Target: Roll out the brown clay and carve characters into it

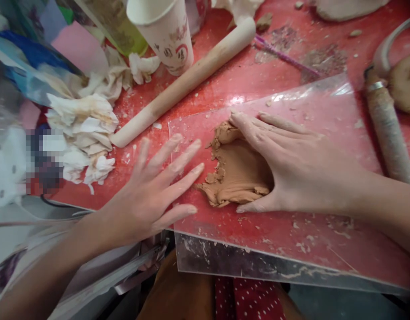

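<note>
A slab of brown clay point(247, 166) with crumbly, cracked edges lies on a clear plastic sheet point(325, 240). My right hand point(301, 164) rests against the clay's right side. Its thumb reaches the near edge and its stretched fingers reach the far edge, covering part of the slab. To the left of the clay, my left hand point(154, 191) hovers with fingers spread and nothing in it. A small gap separates its fingertips from the clay.
A wooden rolling pin point(191, 82) lies diagonally behind the hands, beside a paper cup point(168, 35). Crumpled tissues point(81, 124) are heaped at left. On the right is a wooden-handled tool point(388, 124). A thin purple stick point(287, 55) lies on the red table point(231, 89).
</note>
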Demonstrator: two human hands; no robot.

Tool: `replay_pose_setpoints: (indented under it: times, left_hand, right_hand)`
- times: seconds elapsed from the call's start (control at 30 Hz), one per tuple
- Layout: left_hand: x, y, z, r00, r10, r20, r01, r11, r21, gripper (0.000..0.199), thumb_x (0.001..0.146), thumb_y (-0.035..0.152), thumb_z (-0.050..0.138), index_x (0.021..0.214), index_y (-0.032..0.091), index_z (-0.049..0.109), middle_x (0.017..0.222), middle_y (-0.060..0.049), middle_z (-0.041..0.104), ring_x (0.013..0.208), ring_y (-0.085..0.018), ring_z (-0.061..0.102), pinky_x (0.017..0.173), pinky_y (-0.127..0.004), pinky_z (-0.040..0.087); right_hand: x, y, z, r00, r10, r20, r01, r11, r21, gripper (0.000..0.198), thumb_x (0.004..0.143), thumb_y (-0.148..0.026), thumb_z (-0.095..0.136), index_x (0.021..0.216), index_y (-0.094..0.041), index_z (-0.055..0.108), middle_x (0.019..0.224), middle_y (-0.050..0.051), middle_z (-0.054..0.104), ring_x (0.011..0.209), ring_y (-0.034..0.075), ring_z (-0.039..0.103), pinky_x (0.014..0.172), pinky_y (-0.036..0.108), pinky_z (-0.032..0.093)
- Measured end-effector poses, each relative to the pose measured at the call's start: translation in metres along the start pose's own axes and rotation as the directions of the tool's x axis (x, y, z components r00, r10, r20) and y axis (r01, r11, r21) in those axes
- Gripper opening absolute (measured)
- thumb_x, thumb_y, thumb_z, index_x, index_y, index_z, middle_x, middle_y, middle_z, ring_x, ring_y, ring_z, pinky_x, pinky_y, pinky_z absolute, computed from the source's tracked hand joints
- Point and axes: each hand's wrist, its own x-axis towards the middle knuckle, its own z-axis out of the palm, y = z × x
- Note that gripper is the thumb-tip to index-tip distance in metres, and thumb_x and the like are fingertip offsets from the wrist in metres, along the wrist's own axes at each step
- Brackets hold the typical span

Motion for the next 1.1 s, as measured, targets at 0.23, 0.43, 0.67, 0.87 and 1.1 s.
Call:
replay_pose_setpoints:
  times: [0.23, 0.43, 0.67, 0.87, 1.1]
  left_hand:
    - [-0.028, -0.005, 0.001, 0.992, -0.029, 0.120, 0.032, 0.999, -0.024, 0.048, 0.097, 0.044, 0.040, 0.143, 0.030, 0.034, 0.163, 0.003, -0.003, 0.150, -0.030, -0.005, 0.119, -0.055, -0.010]
    - [-0.006, 0.004, 0.008, 0.995, 0.062, 0.079, -0.055, 0.994, -0.095, 0.048, 0.096, 0.045, 0.041, 0.139, 0.023, 0.041, 0.162, -0.004, 0.008, 0.150, -0.027, 0.002, 0.122, -0.052, -0.002]
    - [0.004, 0.019, 0.007, 0.992, 0.064, -0.105, -0.061, 0.998, 0.035, 0.038, 0.096, 0.042, 0.043, 0.128, 0.024, 0.052, 0.155, -0.002, 0.034, 0.149, -0.022, 0.014, 0.124, -0.047, -0.003]
    - [-0.021, 0.026, 0.015, 0.995, -0.073, -0.073, 0.077, 0.995, 0.060, 0.050, 0.095, 0.040, 0.048, 0.139, 0.017, 0.044, 0.157, -0.011, 0.026, 0.150, -0.031, 0.005, 0.120, -0.061, 0.006]
    - [0.001, 0.030, 0.010, 0.998, 0.038, -0.041, -0.045, 0.984, -0.173, 0.041, 0.096, 0.043, 0.044, 0.124, 0.015, 0.055, 0.157, -0.010, 0.028, 0.148, -0.029, 0.017, 0.119, -0.063, 0.016]
  right_hand:
    - [0.000, 0.000, -0.001, 1.000, -0.012, -0.014, 0.011, 1.000, -0.028, 0.124, 0.065, -0.075, 0.064, 0.153, -0.006, 0.012, 0.156, 0.012, 0.025, 0.143, 0.033, 0.027, 0.120, 0.047, 0.025]
    - [0.002, -0.001, -0.001, 0.999, -0.045, -0.020, 0.045, 0.999, -0.026, 0.115, 0.070, -0.071, 0.062, 0.150, 0.000, 0.020, 0.155, 0.017, 0.028, 0.143, 0.033, 0.028, 0.120, 0.048, 0.023]
    - [0.001, 0.000, -0.001, 0.998, -0.062, -0.035, 0.060, 0.997, -0.052, 0.120, 0.065, -0.072, 0.066, 0.151, -0.003, 0.018, 0.153, 0.019, 0.029, 0.141, 0.034, 0.032, 0.117, 0.051, 0.029]
    - [0.001, -0.002, -0.004, 0.999, -0.035, 0.015, 0.036, 0.994, -0.101, 0.120, 0.065, -0.068, 0.070, 0.150, -0.001, 0.018, 0.152, 0.023, 0.030, 0.142, 0.033, 0.028, 0.116, 0.049, 0.031]
    - [0.004, -0.005, -0.006, 0.999, -0.038, 0.027, 0.040, 0.997, -0.068, 0.113, 0.068, -0.060, 0.069, 0.151, -0.005, 0.016, 0.151, 0.023, 0.033, 0.142, 0.032, 0.027, 0.115, 0.052, 0.033]
